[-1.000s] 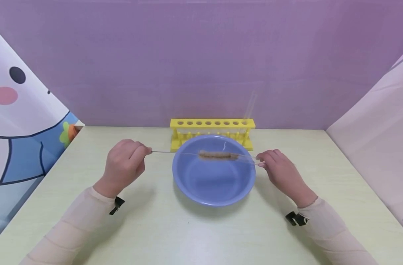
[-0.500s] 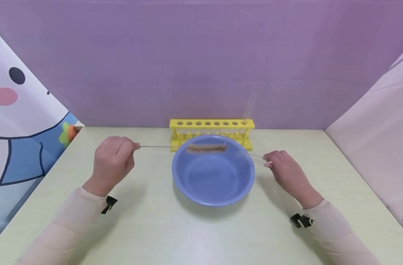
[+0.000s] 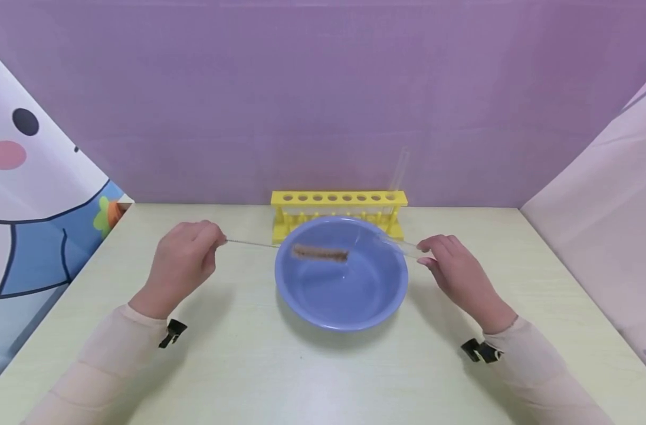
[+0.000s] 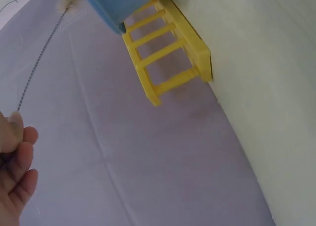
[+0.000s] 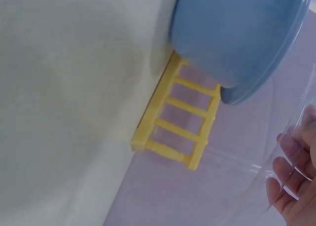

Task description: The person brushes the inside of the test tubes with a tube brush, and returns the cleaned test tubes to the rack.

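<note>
My left hand [image 3: 182,262] pinches the thin twisted-wire handle of a test tube brush [image 3: 320,253]. Its brown bristles hang over the blue basin [image 3: 341,321], sloping slightly down to the right. In the left wrist view, the wire [image 4: 42,58] runs up from thumb and fingertips. On the other side, my right hand [image 3: 463,277] holds a clear test tube [image 3: 407,247] between thumb and fingers, its far end over the basin's right part. Brush and tube are apart. The tube [image 5: 306,95] shows faintly in the right wrist view; its outline is hard to make out.
Behind the basin stands a yellow test tube rack [image 3: 338,198], partly hidden by the rim. Another clear tube [image 3: 399,171] leans in its right end hole. A purple cloth [image 3: 323,100] hangs along the back edge of the pale table [image 3: 323,378].
The brush has come out of the tube's mouth to the left, and its bristle tip now dips lower. My left hand moved left; my right hand shifted slightly right.
</note>
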The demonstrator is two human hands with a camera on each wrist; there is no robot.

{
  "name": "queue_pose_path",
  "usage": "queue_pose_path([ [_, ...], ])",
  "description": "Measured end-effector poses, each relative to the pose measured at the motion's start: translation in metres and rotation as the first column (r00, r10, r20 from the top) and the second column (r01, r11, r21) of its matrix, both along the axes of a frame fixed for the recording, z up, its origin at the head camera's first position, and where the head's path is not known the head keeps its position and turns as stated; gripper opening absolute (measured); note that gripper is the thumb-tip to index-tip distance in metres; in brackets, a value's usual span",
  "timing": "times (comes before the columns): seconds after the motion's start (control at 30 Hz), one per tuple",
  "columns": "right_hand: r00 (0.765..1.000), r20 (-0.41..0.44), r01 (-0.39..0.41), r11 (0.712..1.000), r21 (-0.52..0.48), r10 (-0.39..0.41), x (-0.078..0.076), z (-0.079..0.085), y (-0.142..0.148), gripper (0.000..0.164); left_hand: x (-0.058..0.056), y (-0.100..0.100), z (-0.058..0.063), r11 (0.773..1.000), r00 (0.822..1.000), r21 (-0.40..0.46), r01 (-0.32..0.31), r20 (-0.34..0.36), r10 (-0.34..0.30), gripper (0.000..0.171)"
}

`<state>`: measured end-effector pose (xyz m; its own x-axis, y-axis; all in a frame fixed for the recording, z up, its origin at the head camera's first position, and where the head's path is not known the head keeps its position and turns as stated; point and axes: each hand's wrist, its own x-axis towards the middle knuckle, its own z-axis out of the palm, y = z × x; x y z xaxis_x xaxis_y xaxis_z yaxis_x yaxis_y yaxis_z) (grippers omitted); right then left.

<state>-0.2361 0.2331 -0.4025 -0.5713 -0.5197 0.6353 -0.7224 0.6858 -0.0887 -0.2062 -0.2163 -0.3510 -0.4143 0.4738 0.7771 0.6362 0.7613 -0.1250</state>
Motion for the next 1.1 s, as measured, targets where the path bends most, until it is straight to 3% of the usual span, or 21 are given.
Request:
queue_pose_path([
  [0.13,1.000,-0.010,-0.023,1.000,-0.011,0.023,0.000,0.008,-0.006,0.022,0.000,0.004,-0.006,0.999,0.996,-0.020,-0.045,0.079,0.046,0.027],
  [0.33,0.998,0.003,-0.055,0.996,-0.064,0.056,-0.005,0.020,-0.013,0.038,0.000,0.010,-0.013,0.997,0.981,-0.021,-0.076,0.179,0.078,0.024],
  [0.43,0.997,0.030,-0.065,0.993,-0.102,0.068,-0.010,0.028,-0.017,0.028,0.000,0.013,-0.014,0.997,0.970,-0.008,-0.078,0.230,0.078,0.021],
  [0.53,0.996,0.063,-0.060,0.988,-0.143,0.070,-0.016,0.038,-0.022,0.020,-0.001,0.015,-0.013,0.997,0.953,-0.007,-0.083,0.291,0.081,0.018],
  [0.63,0.990,0.124,-0.047,0.980,-0.192,0.072,-0.023,0.048,-0.027,0.020,0.000,0.017,-0.012,0.996,0.926,-0.017,-0.092,0.367,0.092,0.015],
  [0.8,0.958,0.271,-0.020,0.965,-0.261,0.093,-0.036,0.064,-0.035,0.016,0.002,0.020,-0.012,0.994,0.882,-0.034,-0.106,0.459,0.110,0.013],
  [1.1,0.893,0.430,0.019,0.941,-0.338,0.136,-0.061,0.083,-0.051,0.022,0.003,0.022,-0.016,0.994,0.844,-0.041,-0.096,0.526,0.104,0.009],
])
